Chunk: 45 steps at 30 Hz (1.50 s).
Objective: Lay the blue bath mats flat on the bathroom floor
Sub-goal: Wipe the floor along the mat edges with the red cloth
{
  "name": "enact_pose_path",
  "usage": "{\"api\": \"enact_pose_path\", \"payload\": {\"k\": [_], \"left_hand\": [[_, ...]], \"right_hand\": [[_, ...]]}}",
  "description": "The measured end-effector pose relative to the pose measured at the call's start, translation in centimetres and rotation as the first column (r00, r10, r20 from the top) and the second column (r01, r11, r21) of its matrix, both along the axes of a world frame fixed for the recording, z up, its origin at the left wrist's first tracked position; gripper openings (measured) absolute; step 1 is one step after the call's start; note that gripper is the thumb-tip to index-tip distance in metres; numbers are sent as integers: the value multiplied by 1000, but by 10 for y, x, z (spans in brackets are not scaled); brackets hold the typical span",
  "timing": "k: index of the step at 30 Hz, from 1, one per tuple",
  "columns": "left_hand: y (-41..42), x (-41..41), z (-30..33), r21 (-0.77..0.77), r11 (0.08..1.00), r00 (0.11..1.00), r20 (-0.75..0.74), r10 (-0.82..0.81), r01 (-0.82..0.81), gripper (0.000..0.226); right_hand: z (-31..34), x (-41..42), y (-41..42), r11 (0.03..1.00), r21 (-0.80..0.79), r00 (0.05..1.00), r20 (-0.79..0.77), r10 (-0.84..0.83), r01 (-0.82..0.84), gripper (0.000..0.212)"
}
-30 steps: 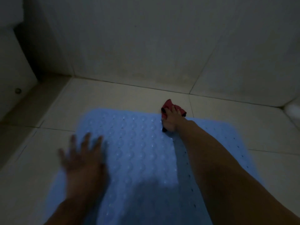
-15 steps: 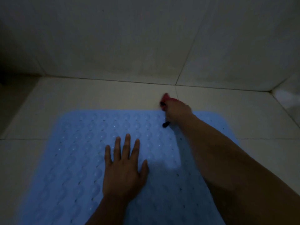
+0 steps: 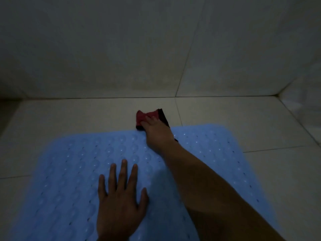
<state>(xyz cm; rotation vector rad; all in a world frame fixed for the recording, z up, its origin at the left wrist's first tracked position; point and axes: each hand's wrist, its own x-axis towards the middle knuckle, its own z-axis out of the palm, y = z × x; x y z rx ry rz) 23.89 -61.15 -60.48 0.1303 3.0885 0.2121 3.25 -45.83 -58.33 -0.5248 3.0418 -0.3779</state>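
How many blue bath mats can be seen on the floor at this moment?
1. The blue mat lies flat on the floor tiles, under the left hand and the right hand. Another mat may lie outside the view.

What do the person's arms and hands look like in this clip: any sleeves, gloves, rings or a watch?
Both forearms are bare as far as the frame shows, with no sleeve visible. The left hand has no glove, and no ring shows on its fingers. The right hand is ungloved too, though its fingers are partly hidden, so rings there cannot be ruled out. No watch or band shows on either wrist. The light is dim.
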Motion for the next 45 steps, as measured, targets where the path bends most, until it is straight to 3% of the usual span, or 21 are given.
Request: {"api": "enact_pose_path", "payload": {"k": [2,5,6,8,11,14,19,23,26,34,40,45], "left_hand": [[2,-1,1,4,1000,1000,-7,2,-2,76],[3,-1,4,16,1000,1000,-18,3,-3,76],[4,-1,4,7,1000,1000,-16,2,-1,76],[3,-1,2,-2,1000,1000,-15,5,-5,76],[1,-1,1,-32,999,1000,7,7,-7,77],[2,-2,2,-34,999,1000,12,13,-13,78],[0,-2,2,-48,999,1000,19,14,-13,80],[-1,0,3,-12,1000,1000,17,20,-19,81],[2,0,5,28,999,999,13,31,-31,81],[5,3,5,30,999,1000,17,20,-21,77],[7,-3,15,9,1000,989,146,18,-20,77],[15,-13,45,27,993,919,382,98,-117,81]], "right_hand": [[3,-2,22,998,-53,1000,14,28,-27,56],[11,-22,84,932,-232,960,58,-272,278,41],[17,-35,112,902,-185,919,138,-370,391,44],[31,-55,172,855,73,805,304,-510,514,63],[39,-44,249,778,353,737,275,-617,519,71],[34,7,289,821,346,805,235,-545,455,52],[29,96,309,861,122,847,157,-508,494,55],[30,164,309,806,72,804,69,-591,587,48],[28,213,313,769,59,769,30,-639,637,60],[13,337,310,771,-7,770,53,-636,637,53],[20,378,300,882,41,880,69,-471,469,59],[18,390,301,890,29,886,84,-457,456,55]]}}
